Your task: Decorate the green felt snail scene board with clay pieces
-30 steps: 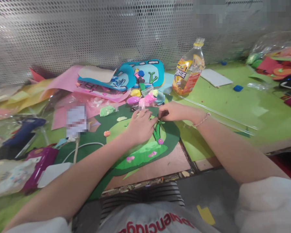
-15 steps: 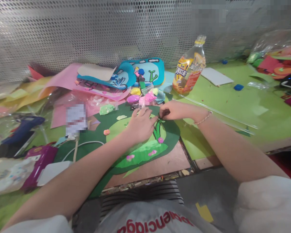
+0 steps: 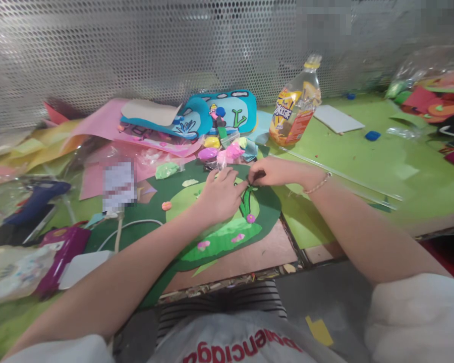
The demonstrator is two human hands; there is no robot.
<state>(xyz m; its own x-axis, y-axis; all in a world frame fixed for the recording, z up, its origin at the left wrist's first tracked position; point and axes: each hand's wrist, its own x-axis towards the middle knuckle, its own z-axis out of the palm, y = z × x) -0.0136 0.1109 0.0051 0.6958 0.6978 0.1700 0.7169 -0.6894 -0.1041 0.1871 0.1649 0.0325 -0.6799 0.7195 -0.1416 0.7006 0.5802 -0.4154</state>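
Note:
On the table lies a dark green paper sheet with a lighter green oval on it, decorated with clay shapes. My left hand rests across the oval, fingers stretched out and apart, its index finger near the top of a green clay stem with dark outlines. Right at that stem's top, my right hand is pinched closed; whatever is between its fingertips is too small to make out. A purple flower sits low on the stem, above a bright green clay strip with pink patches.
Bagged clay lumps lie behind the sheet, near blue paper pictures. A drink bottle stands at the back right. Clear rods lie beside my right forearm. At left are a blue glue gun and a purple case.
Almost nothing differs. Both hands stay in the same place over the green sheet, with only a very slight shift of the right fingertips.

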